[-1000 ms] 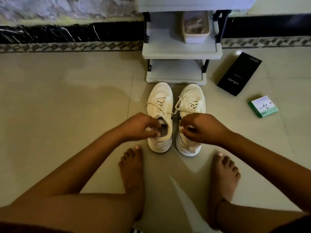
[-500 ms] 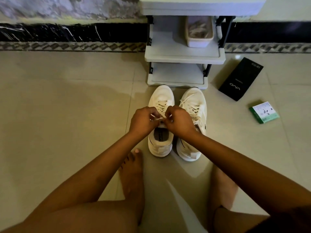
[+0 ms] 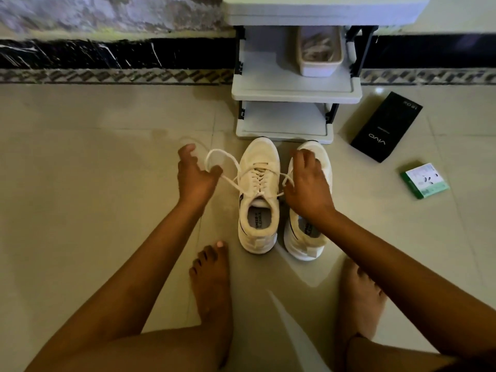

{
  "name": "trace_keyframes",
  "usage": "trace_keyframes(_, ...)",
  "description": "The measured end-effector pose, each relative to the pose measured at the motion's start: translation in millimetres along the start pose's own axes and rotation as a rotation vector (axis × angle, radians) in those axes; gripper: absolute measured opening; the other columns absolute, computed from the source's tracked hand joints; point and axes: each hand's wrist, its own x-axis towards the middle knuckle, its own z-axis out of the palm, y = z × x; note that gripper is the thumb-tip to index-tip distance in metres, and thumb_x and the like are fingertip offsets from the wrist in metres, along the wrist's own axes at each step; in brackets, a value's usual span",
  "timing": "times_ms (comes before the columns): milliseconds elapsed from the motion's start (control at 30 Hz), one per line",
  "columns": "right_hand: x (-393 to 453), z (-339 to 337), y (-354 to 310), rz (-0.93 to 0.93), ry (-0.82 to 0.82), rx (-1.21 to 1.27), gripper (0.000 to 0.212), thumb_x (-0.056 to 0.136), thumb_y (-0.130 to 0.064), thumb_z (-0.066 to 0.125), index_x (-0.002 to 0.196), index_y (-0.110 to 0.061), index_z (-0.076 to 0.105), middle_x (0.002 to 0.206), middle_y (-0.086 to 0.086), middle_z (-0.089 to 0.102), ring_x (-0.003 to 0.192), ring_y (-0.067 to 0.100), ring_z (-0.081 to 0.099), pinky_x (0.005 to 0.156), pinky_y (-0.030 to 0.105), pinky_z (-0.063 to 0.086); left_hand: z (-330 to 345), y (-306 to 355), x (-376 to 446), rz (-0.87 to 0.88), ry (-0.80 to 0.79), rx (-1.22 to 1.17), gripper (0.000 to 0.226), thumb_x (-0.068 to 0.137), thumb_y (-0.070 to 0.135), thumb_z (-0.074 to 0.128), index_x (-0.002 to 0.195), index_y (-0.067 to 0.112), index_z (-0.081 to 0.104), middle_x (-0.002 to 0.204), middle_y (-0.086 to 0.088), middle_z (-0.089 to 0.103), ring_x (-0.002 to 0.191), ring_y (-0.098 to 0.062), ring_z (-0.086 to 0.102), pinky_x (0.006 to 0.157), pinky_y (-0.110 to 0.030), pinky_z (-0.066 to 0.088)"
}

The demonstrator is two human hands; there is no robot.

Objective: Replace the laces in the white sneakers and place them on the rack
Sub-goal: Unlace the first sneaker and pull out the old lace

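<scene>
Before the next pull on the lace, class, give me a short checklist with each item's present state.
1. Left hand grips one lace end: ok.
2. Right hand pinches the other end: ok.
3. Knot undone on the left sneaker: ok, both ends pulled out sideways.
4. Lace out of the eyelets: not ok, it is threaded through them.
5. Right sneaker unlaced: cannot tell, the hand covers it.
6. Free rack shelf for the pair: ok, the bottom one shows bare.

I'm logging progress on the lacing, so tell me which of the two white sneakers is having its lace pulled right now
The left sneaker: both hands pull its lace ends outward. The right sneaker sits partly under the right hand.
</scene>
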Motion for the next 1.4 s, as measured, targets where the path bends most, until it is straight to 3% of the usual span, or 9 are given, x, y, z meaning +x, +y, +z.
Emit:
trace_keyframes(67,-4.8,6.3,-2.7,-0.149,-0.104,-0.051,0.060,0.082,-0.014,0.062,0.137,-0.008,0.038,0.140,0.015,0.038,0.124,0.030,0.039,0.100,0.038,0.040,5.3,-5.7,-8.9,0.201,-0.116,0.374,0.068,0.081,0.012,0.069,0.139,0.020,0.035,0.142,-0.012,0.033,0.116,-0.021,0.046,0.094,-0.033,0.043)
trace_keyframes(233,-10.4,25.7,-2.7,-0.157,-0.281,-0.095,0.047,0.091,-0.036,0.055,0.126,-0.006,0.046,0.125,0.015,0.053,0.107,0.029,0.054,0.083,0.034,0.043,28.1,-16.4,-34.7,0.419,-0.400,0.621,0.041,0.082,0.027,0.068,0.121,0.021,0.057,0.120,-0.007,0.057,0.106,-0.026,0.057,0.082,-0.034,0.048)
trace_keyframes(500,-3.2,22.8,0.3,-0.110,-0.295,-0.179,0.042,0.090,-0.043,0.055,0.101,-0.003,0.057,0.097,0.017,0.063,0.087,0.030,0.059,0.066,0.031,0.036,32.2,-22.1,-29.7,0.458,-0.328,0.770,0.043,0.085,0.042,0.063,0.124,0.023,0.057,0.113,-0.005,0.066,0.101,-0.026,0.061,0.077,-0.031,0.046)
trace_keyframes(700,4.3,11.9,7.8,-0.130,-0.425,-0.092,0.032,0.090,-0.020,0.054,0.113,0.001,0.061,0.102,0.022,0.065,0.093,0.034,0.060,0.078,0.036,0.047,28.9,-20.4,-9.4,0.221,-0.569,0.390,0.029,0.082,0.002,0.065,0.110,0.008,0.068,0.108,-0.011,0.069,0.103,-0.025,0.064,0.087,-0.035,0.052)
trace_keyframes(833,1.3,9.6,9.6,-0.119,-0.429,-0.060,0.035,0.091,-0.022,0.054,0.117,0.000,0.059,0.104,0.021,0.065,0.093,0.033,0.060,0.080,0.039,0.048,21.7,-20.1,-12.4,0.044,-0.627,0.190,0.032,0.079,0.005,0.071,0.110,0.008,0.065,0.106,-0.010,0.067,0.103,-0.023,0.064,0.078,-0.031,0.055)
trace_keyframes(1033,-21.2,28.1,4.7,-0.180,-0.415,-0.289,0.064,0.099,-0.034,0.040,0.149,-0.004,0.014,0.154,0.018,0.019,0.142,0.030,0.021,0.115,0.037,0.019,28.8,-19.5,-38.0,0.616,-0.330,0.659,0.040,0.083,0.024,0.068,0.121,0.020,0.056,0.126,-0.001,0.055,0.098,-0.023,0.061,0.073,-0.035,0.051)
trace_keyframes(1200,-22.7,30.3,6.2,-0.214,-0.366,-0.374,0.060,0.101,-0.036,0.028,0.150,-0.006,0.008,0.156,0.015,0.015,0.145,0.025,0.014,0.118,0.034,0.004,36.8,-21.8,-41.8,0.901,-0.257,0.917,0.026,0.073,0.017,0.076,0.095,0.013,0.064,0.097,-0.010,0.064,0.066,-0.028,0.064,0.042,-0.028,0.044)
trace_keyframes(1300,-22.7,33.2,5.0,-0.212,-0.367,-0.388,0.060,0.102,-0.036,0.024,0.150,-0.005,0.005,0.157,0.015,0.012,0.145,0.024,0.013,0.117,0.033,0.003,39.1,-20.8,-38.4,1.036,-0.210,0.971,0.013,0.079,0.020,0.062,0.086,0.011,0.065,0.090,-0.010,0.066,0.063,-0.025,0.065,0.038,-0.025,0.043)
trace_keyframes(1400,-24.0,33.9,2.8,-0.190,-0.374,-0.371,0.058,0.103,-0.033,0.025,0.149,-0.003,0.006,0.156,0.017,0.013,0.145,0.026,0.014,0.117,0.033,0.003,40.9,-13.6,-38.1,1.015,-0.221,0.994,0.021,0.065,0.016,0.080,0.078,0.009,0.066,0.082,-0.009,0.066,0.062,-0.025,0.064,0.039,-0.024,0.041)
